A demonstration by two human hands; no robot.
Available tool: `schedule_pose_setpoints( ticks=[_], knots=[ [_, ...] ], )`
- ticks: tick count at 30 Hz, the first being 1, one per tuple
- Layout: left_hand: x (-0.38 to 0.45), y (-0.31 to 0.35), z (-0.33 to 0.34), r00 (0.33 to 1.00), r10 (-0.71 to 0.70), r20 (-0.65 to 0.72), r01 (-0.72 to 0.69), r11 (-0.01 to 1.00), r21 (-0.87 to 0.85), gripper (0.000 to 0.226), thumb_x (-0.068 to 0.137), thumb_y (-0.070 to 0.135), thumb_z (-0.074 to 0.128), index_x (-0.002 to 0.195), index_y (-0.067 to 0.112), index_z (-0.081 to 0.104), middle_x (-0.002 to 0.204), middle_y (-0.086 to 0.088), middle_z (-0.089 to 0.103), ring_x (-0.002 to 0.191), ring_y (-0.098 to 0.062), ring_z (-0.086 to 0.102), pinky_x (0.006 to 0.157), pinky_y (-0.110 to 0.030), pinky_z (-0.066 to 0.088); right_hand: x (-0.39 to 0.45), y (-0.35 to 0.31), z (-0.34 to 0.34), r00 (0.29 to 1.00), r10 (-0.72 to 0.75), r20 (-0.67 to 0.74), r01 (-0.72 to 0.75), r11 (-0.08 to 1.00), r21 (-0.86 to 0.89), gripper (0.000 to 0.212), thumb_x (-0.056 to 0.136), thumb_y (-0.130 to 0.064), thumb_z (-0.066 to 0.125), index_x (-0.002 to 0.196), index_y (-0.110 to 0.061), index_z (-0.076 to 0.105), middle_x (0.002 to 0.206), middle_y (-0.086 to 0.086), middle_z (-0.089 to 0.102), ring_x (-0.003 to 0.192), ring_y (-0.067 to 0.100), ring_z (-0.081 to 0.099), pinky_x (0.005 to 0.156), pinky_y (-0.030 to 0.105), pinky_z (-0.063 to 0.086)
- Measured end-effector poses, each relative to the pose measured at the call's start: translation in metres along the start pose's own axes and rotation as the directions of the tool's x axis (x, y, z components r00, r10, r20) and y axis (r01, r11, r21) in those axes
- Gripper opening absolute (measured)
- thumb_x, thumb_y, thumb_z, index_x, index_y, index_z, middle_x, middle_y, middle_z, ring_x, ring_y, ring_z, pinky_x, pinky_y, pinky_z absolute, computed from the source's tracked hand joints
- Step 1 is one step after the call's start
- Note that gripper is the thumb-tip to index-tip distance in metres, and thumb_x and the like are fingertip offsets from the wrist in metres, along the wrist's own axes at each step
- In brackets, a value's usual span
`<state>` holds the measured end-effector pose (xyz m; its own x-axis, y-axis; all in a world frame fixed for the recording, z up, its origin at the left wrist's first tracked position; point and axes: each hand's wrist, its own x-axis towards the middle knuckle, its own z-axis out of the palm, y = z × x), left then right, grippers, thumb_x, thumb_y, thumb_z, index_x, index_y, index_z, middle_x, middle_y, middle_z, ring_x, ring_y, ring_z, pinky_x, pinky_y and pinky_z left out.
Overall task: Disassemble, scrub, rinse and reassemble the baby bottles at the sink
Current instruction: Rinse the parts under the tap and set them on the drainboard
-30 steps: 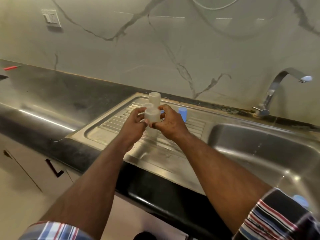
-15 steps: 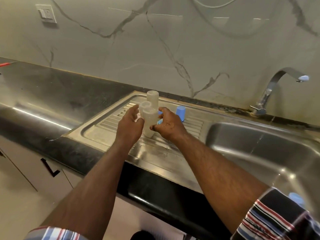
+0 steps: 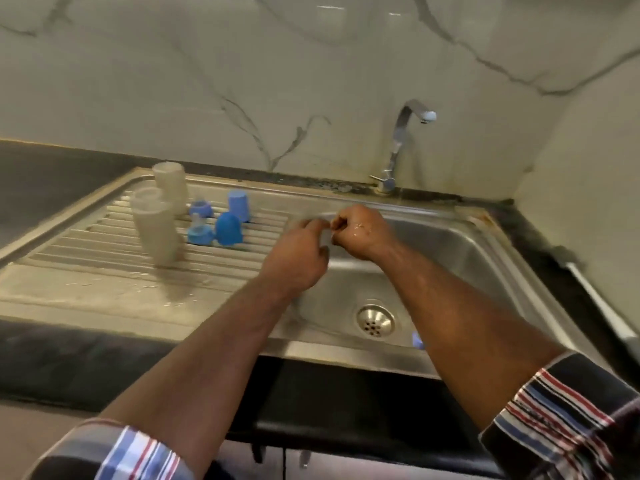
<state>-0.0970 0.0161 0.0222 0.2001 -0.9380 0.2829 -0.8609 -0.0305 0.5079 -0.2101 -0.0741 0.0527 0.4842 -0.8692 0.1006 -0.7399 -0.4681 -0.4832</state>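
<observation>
Three translucent bottle bodies stand upside down on the steel drainboard (image 3: 86,271): one at the back (image 3: 170,188), one beside it (image 3: 147,202), one nearer me (image 3: 159,239). Right of them lie two blue collars with clear teats (image 3: 201,207) (image 3: 200,233) and two blue caps (image 3: 239,204) (image 3: 228,229). My left hand (image 3: 298,261) and my right hand (image 3: 360,232) hover close together over the left edge of the sink basin (image 3: 450,258). Both have curled fingers, and through the blur I see nothing in them.
A chrome tap (image 3: 398,147) rises at the back of the basin, shut off. The drain (image 3: 375,322) sits at the basin's bottom, and a small blue piece (image 3: 417,341) shows beside my right forearm. A black counter (image 3: 52,168) surrounds the sink below a marble wall.
Both hands have let go of the bottle body, which now stands inverted on the drainboard. They moved right, over the basin, and my view swung right with them.
</observation>
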Motion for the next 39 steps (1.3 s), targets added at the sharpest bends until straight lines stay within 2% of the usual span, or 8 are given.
schedule_pose_setpoints(
  ticks=[7,14,20,25,28,32,36,39],
  knots=[
    [0.041,0.066,0.094,0.817,0.009,0.576,-0.152,0.968,0.200,0.056,0.092,0.034,0.070,0.143,0.020,0.054,0.142,-0.005,0.058,0.128,-0.025,0.056,0.104,-0.031,0.045,-0.017,0.134,-0.034,0.910,0.360,0.204,-0.302,0.915,-0.269,0.032,0.079,-0.019,0.084,0.107,-0.006,0.074,0.098,0.009,0.072,0.087,0.021,0.065,0.087,0.037,0.055],
    [0.066,0.088,0.155,0.671,-0.053,0.739,-0.179,0.956,0.232,0.062,0.090,0.036,0.076,0.145,0.022,0.052,0.145,-0.002,0.056,0.130,-0.024,0.054,0.108,-0.039,0.045,-0.013,0.191,-0.013,0.685,0.584,0.436,-0.290,0.767,-0.572,0.059,0.061,-0.031,0.094,0.112,-0.014,0.072,0.109,0.006,0.072,0.095,0.026,0.068,0.089,0.045,0.058],
    [0.067,0.101,0.191,0.549,-0.056,0.834,-0.140,0.977,0.158,0.069,0.089,0.035,0.078,0.149,0.025,0.046,0.144,-0.003,0.057,0.127,-0.026,0.057,0.104,-0.039,0.047,-0.016,0.209,-0.003,0.680,0.590,0.435,-0.214,0.727,-0.652,0.049,0.067,-0.031,0.090,0.110,-0.014,0.072,0.104,0.004,0.070,0.097,0.023,0.069,0.089,0.037,0.057],
    [0.064,0.108,0.211,0.529,-0.003,0.849,-0.244,0.957,0.155,0.061,0.095,0.035,0.069,0.150,0.024,0.046,0.148,-0.008,0.049,0.132,-0.028,0.051,0.093,-0.033,0.040,0.001,0.209,-0.025,0.756,0.572,0.319,-0.401,0.789,-0.466,0.018,0.088,-0.019,0.068,0.100,-0.006,0.068,0.104,0.013,0.066,0.096,0.024,0.067,0.081,0.033,0.052],
    [0.062,0.114,0.214,0.513,0.059,0.857,-0.351,0.925,0.146,0.044,0.098,0.022,0.065,0.141,0.016,0.057,0.141,-0.011,0.057,0.126,-0.029,0.056,0.087,-0.028,0.040,0.014,0.214,-0.030,0.817,0.550,0.174,-0.567,0.821,0.066,0.020,0.071,0.002,0.066,0.080,-0.015,0.060,0.075,0.007,0.063,0.060,0.018,0.064,0.058,0.029,0.053],
    [0.081,0.083,0.197,0.605,-0.012,0.796,0.069,0.997,-0.038,0.017,0.092,0.005,0.065,0.108,0.006,0.070,0.115,-0.015,0.073,0.100,-0.028,0.072,0.079,-0.033,0.056,0.026,0.193,-0.019,0.870,0.454,0.191,-0.470,0.647,0.601,0.058,0.076,0.016,0.063,0.115,-0.027,0.057,0.108,0.005,0.061,0.094,0.024,0.066,0.067,0.031,0.056],
    [0.097,0.032,0.146,0.770,-0.316,0.554,0.634,0.470,-0.614,0.015,0.092,0.004,0.058,0.096,0.015,0.068,0.086,-0.008,0.065,0.075,-0.022,0.064,0.070,-0.033,0.052,0.046,0.164,-0.012,0.916,0.387,0.110,-0.348,0.625,0.698,0.050,0.078,0.016,0.063,0.114,-0.019,0.058,0.103,0.008,0.065,0.075,0.018,0.059,0.053,0.023,0.045],
    [0.107,0.015,0.128,0.720,-0.425,0.548,0.577,-0.071,-0.814,0.023,0.096,0.002,0.050,0.107,0.015,0.066,0.095,-0.010,0.065,0.090,-0.023,0.069,0.081,-0.042,0.059,0.057,0.152,-0.005,0.910,0.411,0.058,-0.323,0.615,0.719,0.060,0.070,0.005,0.079,0.121,-0.016,0.056,0.112,0.008,0.066,0.094,0.025,0.063,0.071,0.035,0.053]
  ],
)
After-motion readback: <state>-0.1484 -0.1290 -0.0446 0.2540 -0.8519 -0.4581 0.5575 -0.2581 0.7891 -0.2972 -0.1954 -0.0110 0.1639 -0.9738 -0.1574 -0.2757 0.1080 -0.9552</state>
